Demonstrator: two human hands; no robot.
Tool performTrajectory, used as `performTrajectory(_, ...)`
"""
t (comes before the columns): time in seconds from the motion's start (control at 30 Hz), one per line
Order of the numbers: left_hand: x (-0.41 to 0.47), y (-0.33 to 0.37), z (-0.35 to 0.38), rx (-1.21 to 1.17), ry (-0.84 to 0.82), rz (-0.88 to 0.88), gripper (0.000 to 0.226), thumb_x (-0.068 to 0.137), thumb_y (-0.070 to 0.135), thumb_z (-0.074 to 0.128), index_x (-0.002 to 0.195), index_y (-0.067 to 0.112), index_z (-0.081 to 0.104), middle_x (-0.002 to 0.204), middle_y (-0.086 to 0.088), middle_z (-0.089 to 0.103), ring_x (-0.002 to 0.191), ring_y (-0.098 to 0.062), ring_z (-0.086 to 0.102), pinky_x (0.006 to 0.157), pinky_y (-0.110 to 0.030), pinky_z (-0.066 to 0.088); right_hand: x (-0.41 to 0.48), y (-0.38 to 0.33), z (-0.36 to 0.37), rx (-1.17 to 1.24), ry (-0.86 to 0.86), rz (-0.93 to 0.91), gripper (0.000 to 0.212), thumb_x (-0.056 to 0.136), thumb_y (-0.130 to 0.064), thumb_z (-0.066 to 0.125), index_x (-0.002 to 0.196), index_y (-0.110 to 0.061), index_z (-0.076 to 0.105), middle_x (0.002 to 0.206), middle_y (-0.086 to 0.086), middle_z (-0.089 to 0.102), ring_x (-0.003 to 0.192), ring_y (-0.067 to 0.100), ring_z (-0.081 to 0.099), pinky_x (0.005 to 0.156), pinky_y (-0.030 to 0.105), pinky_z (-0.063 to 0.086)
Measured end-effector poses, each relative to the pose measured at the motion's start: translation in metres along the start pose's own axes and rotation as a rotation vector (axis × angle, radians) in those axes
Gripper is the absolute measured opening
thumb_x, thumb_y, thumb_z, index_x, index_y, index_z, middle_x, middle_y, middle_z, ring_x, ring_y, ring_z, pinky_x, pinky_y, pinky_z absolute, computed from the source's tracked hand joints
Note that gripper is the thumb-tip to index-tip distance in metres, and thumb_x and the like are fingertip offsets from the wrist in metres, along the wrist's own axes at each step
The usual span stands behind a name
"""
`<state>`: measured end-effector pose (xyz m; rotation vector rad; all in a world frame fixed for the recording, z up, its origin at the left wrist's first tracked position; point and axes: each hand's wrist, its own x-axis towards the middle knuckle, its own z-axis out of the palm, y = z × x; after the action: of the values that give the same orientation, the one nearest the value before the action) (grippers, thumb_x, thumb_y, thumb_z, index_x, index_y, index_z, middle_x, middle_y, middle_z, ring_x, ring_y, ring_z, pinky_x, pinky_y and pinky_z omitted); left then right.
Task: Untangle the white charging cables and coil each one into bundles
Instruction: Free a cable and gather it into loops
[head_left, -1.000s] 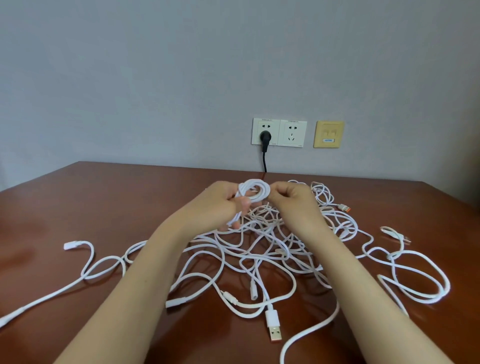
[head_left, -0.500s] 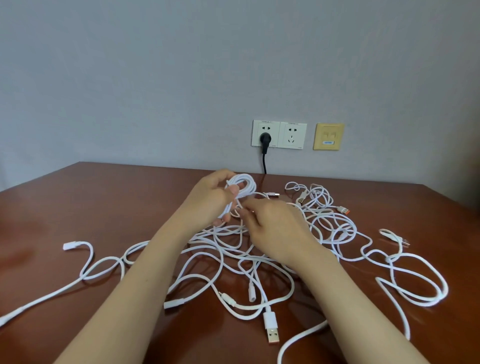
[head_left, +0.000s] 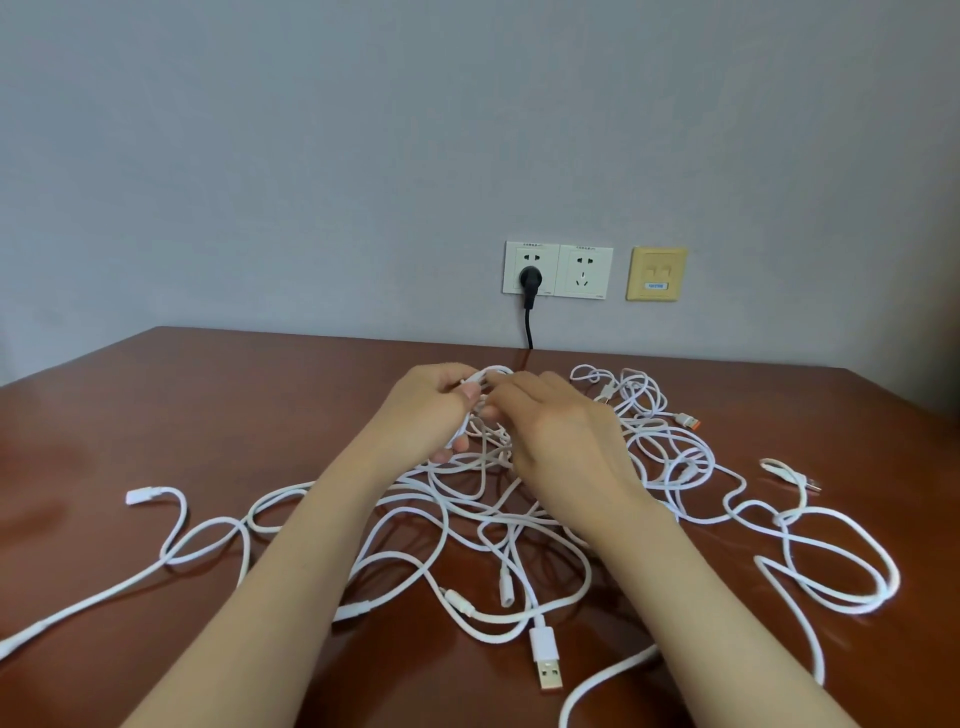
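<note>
While left hand (head_left: 428, 410), right hand (head_left: 553, 423) pinch round coil (head_left: 494, 371), smooth looped white cables (head_left: 543, 636)

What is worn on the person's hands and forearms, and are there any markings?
Nothing is worn: the left hand and right hand are bare, without gloves, rings or a watch. The left forearm and right forearm are uncovered, with no sleeve in view, no markings.
</note>
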<state>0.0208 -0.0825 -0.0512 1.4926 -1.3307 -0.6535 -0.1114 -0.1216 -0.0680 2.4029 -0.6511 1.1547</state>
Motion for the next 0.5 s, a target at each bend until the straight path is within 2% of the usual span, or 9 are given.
performTrajectory(0.07,-0.001,0.002,0.000,0.011,-0.025,-0.015,0.028,0.100,0.013,0.038,0.107,0.012,0.065,0.076,-0.002,0.054,0.046,-0.008,0.046,0.039,-0.016,0.033,0.001,0.001,-0.001,-0.012,0.055,0.028,0.021,0.069,-0.010,0.050,0.077,-0.019,0.068,0.065,-0.005,0.064,0.054,0.019,0.056,0.041,0.015,0.025)
performTrajectory(0.17,-0.001,0.004,0.002,0.070,-0.055,-0.056,0.028,0.100,0.012,0.037,0.107,0.015,0.064,0.079,0.000,0.055,0.047,-0.007,0.048,0.044,-0.020,0.037,0.000,0.005,0.000,-0.001,0.082,0.058,0.012,0.075,-0.019,0.058,0.073,-0.022,0.070,0.061,-0.007,0.062,0.055,0.019,0.056,0.039,0.018,0.031)
performTrajectory(0.27,-0.002,0.002,0.008,0.184,-0.101,-0.031,0.027,0.099,0.013,0.037,0.112,0.018,0.060,0.073,0.003,0.050,0.046,-0.007,0.050,0.041,-0.018,0.035,-0.002,0.011,0.001,0.081,0.069,0.071,0.031,0.083,-0.034,0.047,0.070,-0.018,0.070,0.065,-0.003,0.062,0.059,0.021,0.056,0.038,0.024,0.039)
performTrajectory(0.4,-0.006,0.003,0.006,0.252,-0.204,-0.007,0.018,0.100,0.018,0.038,0.102,0.024,0.055,0.067,0.005,0.045,0.054,-0.010,0.053,0.047,-0.016,0.038,-0.005,0.017,0.001,0.298,-0.039,0.111,0.030,0.082,-0.037,0.049,0.076,-0.019,0.072,0.089,-0.004,0.066,0.071,0.016,0.062,0.054,0.029,0.049)
performTrajectory(0.5,-0.008,0.003,0.002,0.217,-0.263,0.003,0.023,0.101,0.018,0.039,0.112,0.018,0.059,0.062,0.006,0.044,0.043,-0.002,0.049,0.043,-0.015,0.035,-0.005,0.021,0.000,0.537,-0.076,0.246,0.015,0.079,-0.033,0.060,0.075,-0.024,0.071,0.085,-0.009,0.068,0.076,0.011,0.062,0.067,0.037,0.052)
